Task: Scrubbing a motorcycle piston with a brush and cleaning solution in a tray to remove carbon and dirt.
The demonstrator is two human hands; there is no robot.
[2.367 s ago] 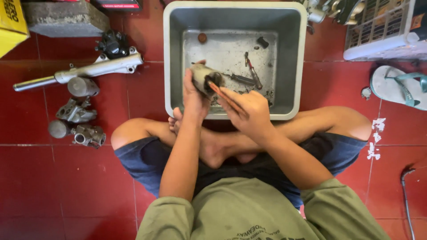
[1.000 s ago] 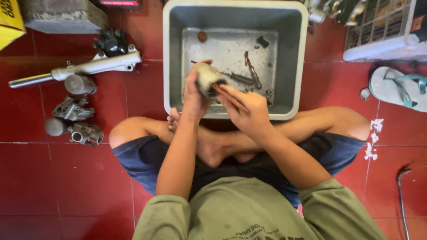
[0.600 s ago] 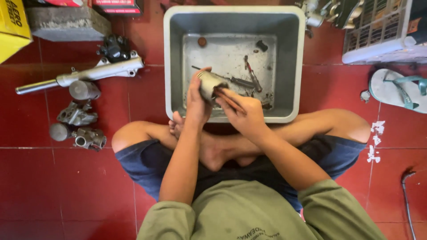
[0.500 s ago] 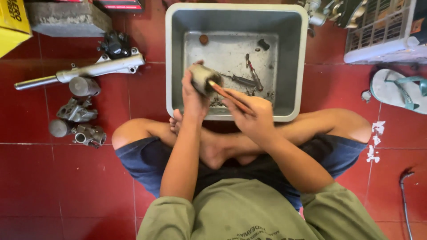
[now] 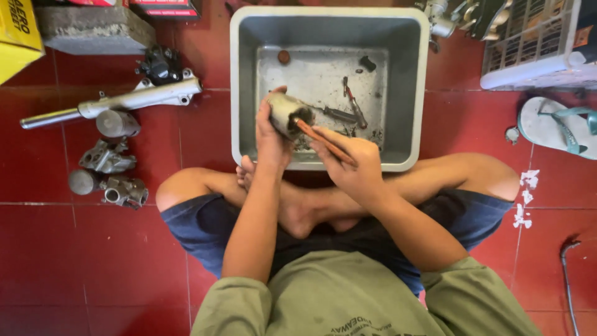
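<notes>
the person sits cross-legged on the red tiled floor (image 5: pixel 74 261) with a grey plastic tub (image 5: pixel 239 93) just in front of the knees. the left hand (image 5: pixel 270 134) is closed around a small metal cylinder (image 5: pixel 287 113), holding it over the near edge of the tub with its dark open end turned toward the right. the right hand (image 5: pixel 348 165) is closed on a thin orange-handled brush (image 5: pixel 323 140) whose tip sits at that opening. judging by the grime at the mouth, the cleaning of this piece looks underway, not finished. several small tools and bits (image 5: pixel 351 109) lie in the tub, and a fork tube (image 5: pixel 112 106) and other metal parts (image 5: pixel 109 171) rest on the floor to the left, apparently not in hand yet.
</notes>
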